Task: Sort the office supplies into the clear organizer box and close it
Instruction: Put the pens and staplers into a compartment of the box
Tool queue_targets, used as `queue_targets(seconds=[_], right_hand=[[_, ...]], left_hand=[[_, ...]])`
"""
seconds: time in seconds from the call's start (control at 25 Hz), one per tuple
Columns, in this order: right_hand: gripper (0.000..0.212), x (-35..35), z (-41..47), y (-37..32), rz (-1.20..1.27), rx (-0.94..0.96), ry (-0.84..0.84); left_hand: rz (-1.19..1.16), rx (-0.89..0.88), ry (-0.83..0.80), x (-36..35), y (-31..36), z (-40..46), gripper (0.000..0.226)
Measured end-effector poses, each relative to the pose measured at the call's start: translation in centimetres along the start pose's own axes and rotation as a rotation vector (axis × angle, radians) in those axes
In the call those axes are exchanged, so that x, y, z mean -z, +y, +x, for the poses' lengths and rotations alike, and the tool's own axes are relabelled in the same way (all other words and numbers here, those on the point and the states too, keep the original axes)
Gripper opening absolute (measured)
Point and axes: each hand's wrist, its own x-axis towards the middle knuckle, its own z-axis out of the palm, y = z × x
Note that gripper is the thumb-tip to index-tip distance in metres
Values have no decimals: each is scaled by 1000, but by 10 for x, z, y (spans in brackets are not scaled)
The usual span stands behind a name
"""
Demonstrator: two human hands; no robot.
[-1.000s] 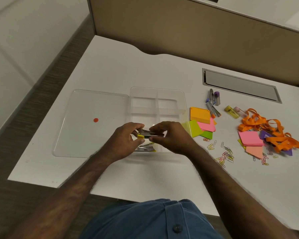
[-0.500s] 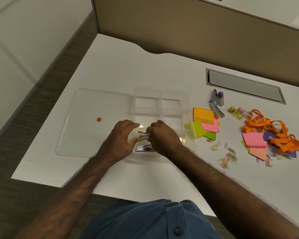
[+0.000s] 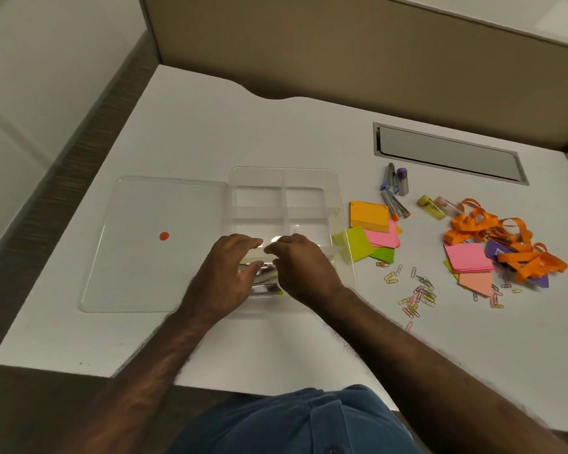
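Observation:
The clear organizer box (image 3: 309,172) stands open on the white desk, its lid (image 3: 145,257) lying flat to its left. Small staplers (image 3: 264,278) lie in the near-left compartment; the other compartments look bare. My left hand (image 3: 225,276) hovers over that compartment with relaxed fingers, its thumb just above the staplers. My right hand (image 3: 304,268) is beside it with loosely curled fingers and nothing visibly gripped. To the right of the box lie sticky notes (image 3: 369,216), paper clips (image 3: 420,293), more mini staplers and tubes (image 3: 394,191), and orange lanyards (image 3: 505,244).
A metal cable hatch (image 3: 446,155) is set into the desk at the back right. A brown partition (image 3: 341,60) closes off the far side. A pink note pad (image 3: 468,258) lies among the lanyards. The desk's near edge runs just below my forearms.
Both hands lowered the small stapler they held into the near-left compartment. The fingers have since loosened and come off it.

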Motion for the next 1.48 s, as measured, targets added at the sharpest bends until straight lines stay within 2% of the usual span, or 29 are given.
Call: queue_targets(seconds=[0.12,0.24,0.4,0.6,0.72,1.0,1.2,1.32,1.48], right_hand=[[25,36,-18,29,215,-139,202],[21,64,-35,73,339,-273,318],[22,86,-48,145,355,-424,316],[23,99,-46,230,341,-482,347],[25,106,-28,278,265,-430,314],[54,114,54,359,98,-256,107],[56,111,92,381,73,-64,-82],[48,112,104,387,8,7,-177],[38,115,102,392,-79,-1,-151]], left_hand=[[-54,-13,39,-17,23,12,34],[-88,-32,47,-40,54,30,32],[-67,-131,-25,-84,95,62,31],[12,-169,-162,-153,132,112,31],[51,-123,-214,-196,146,149,32],[65,272,-119,-273,166,215,38],[214,377,-70,-299,174,233,58],[273,451,-89,-307,179,242,65],[278,496,-126,-312,188,250,54]])
